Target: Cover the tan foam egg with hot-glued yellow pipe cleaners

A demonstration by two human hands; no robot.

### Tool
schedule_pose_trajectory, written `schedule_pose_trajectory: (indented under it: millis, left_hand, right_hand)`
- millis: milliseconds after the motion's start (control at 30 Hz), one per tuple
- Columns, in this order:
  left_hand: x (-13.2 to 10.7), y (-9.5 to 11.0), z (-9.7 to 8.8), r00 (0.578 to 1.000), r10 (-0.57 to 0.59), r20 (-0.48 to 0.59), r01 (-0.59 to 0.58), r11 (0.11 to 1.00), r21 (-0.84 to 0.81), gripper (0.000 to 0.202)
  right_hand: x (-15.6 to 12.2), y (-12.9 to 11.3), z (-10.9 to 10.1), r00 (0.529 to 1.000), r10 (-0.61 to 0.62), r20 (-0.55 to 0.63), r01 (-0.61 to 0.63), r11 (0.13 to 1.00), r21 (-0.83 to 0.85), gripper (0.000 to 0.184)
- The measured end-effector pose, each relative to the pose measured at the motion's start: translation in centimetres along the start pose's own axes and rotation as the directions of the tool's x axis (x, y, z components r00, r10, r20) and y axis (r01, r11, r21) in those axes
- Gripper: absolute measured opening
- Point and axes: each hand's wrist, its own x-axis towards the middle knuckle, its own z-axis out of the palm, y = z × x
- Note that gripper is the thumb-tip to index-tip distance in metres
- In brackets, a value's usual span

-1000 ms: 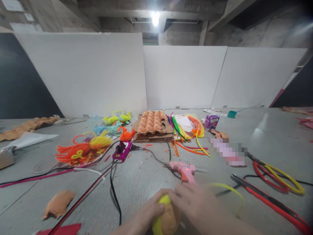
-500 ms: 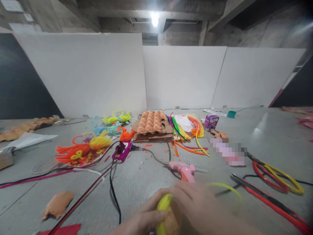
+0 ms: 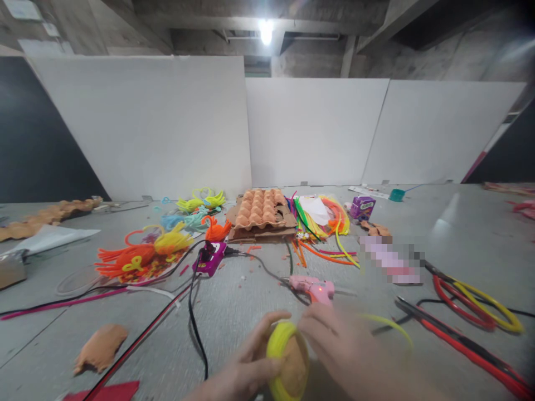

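My left hand (image 3: 253, 362) is closed around a rounded piece of brown egg carton (image 3: 295, 365) low in the middle of the view. Bright yellow pipe cleaner (image 3: 276, 350) lies in bands around the side of this piece nearest my left fingers. At its upper right edge, my right hand (image 3: 340, 342) has its fingers pinched together, slightly blurred. From behind that hand a loose yellow pipe cleaner end (image 3: 393, 324) curves out to the right. Just beyond my hands lies a pink glue gun (image 3: 312, 286) with a small light glowing on it.
A purple power strip (image 3: 210, 260) with black cables lies left of centre. Behind it are an egg tray (image 3: 261, 209) and bundled pipe cleaners (image 3: 324, 214). Orange pipe-cleaner figures (image 3: 134, 259) sit at left. Tweezers (image 3: 460, 340) and red-and-yellow-handled scissors (image 3: 480, 301) lie at right.
My right hand has shifted slightly right and down, away from the top of the carton piece. More of the piece and its yellow bands now shows.
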Motion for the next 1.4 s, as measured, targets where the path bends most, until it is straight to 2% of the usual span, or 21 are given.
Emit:
schedule_pose_trajectory:
  millis: [133, 367, 600, 733, 833, 967, 1100, 1200, 1400]
  left_hand:
    - [0.0, 0.1, 0.2, 0.999, 0.031, -0.030, -0.031, 1.000, 0.002, 0.053]
    - [-0.1, 0.3, 0.4, 0.999, 0.010, -0.052, -0.009, 1.000, 0.023, 0.046]
    - [-0.1, 0.7, 0.4, 0.998, 0.045, -0.047, -0.045, 0.999, 0.001, 0.044]
    - [-0.2, 0.6, 0.3, 0.996, 0.061, -0.058, -0.063, 0.998, -0.023, 0.048]
    - [-0.2, 0.5, 0.2, 0.995, 0.077, -0.056, -0.077, 0.997, -0.005, 0.052]
    - [-0.1, 0.3, 0.1, 0.992, 0.107, -0.067, -0.105, 0.994, 0.033, 0.056]
    - [-0.2, 0.2, 0.0, 0.993, 0.107, -0.057, -0.104, 0.994, 0.046, 0.056]
    - [-0.2, 0.2, 0.0, 0.993, 0.100, -0.055, -0.097, 0.994, 0.058, 0.053]
    - [-0.2, 0.4, 0.1, 0.995, 0.098, -0.007, -0.097, 0.989, 0.115, 0.050]
  right_hand:
    - [-0.2, -0.2, 0.3, 0.998, 0.064, 0.006, -0.065, 0.987, 0.148, 0.023]
    - [-0.3, -0.3, 1.4, 0.983, 0.107, 0.152, -0.135, 0.973, 0.187, 0.019]
    - [0.3, -0.4, -0.2, 0.975, 0.119, 0.187, -0.153, 0.972, 0.180, 0.031]
    - [0.5, -0.1, -0.8, 0.983, 0.076, 0.165, -0.091, 0.992, 0.085, 0.040]
    - [0.4, 0.0, -0.8, 0.985, 0.084, 0.153, -0.102, 0.988, 0.116, 0.045]
    - [0.0, -0.1, 0.1, 0.981, 0.130, 0.145, -0.151, 0.978, 0.144, 0.044]
    - [-0.3, 0.0, 1.0, 0.988, 0.117, 0.105, -0.128, 0.985, 0.112, 0.041]
    - [-0.3, -0.2, 0.9, 0.994, 0.096, 0.053, -0.100, 0.991, 0.089, 0.042]
    - [0.1, -1.1, 0.3, 0.988, 0.065, -0.138, -0.060, 0.997, 0.043, 0.033]
